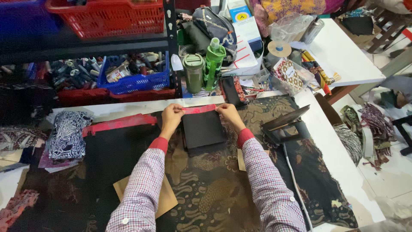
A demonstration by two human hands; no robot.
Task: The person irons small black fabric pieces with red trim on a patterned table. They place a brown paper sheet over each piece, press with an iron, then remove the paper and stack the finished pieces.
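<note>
Two hands pinch a red strip [199, 109] lying crosswise along the black square's [203, 128] far edge: left hand [171, 117] and right hand [228, 115] at opposite ends, fingers closed.

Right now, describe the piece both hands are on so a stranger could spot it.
On the batik-covered table, look just below the two green bottles. The black fabric square lies there, the left hand and right hand pinching its top corners. Its pink-red strip along the top edge marks it out.
</note>
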